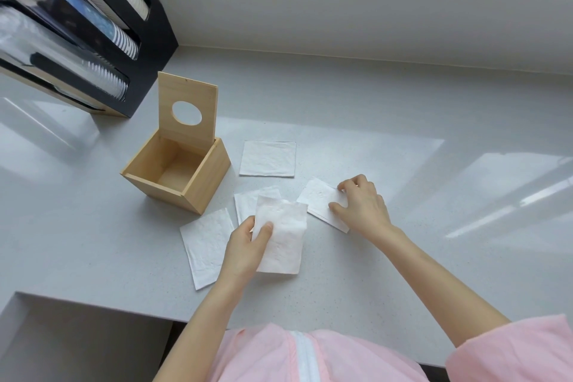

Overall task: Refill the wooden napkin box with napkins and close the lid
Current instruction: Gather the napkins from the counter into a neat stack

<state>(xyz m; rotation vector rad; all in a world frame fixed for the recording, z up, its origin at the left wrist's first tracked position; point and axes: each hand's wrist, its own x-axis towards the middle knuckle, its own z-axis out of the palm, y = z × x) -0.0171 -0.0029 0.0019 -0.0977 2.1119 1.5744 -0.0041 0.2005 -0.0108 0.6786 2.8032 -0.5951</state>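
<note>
The wooden napkin box [208, 183] stands on the grey counter, empty inside. Its lid [186, 93], with a round hole, is raised upright at the back. My left hand [245, 250] holds a white napkin [283, 242] lifted just above the counter, thumb on top. My right hand [361, 205] rests with its fingertips on another napkin [319, 200] lying flat to the right. Three more napkins lie on the counter: one [267, 159] beside the box, one [207, 242] at the left, and one [246, 203] partly hidden under the held napkin.
A black cup dispenser [145, 40] with stacked cups stands at the back left, close behind the box. The white wall [372, 3] runs along the counter's far edge. The counter's front edge [93, 304] steps back at the lower left.
</note>
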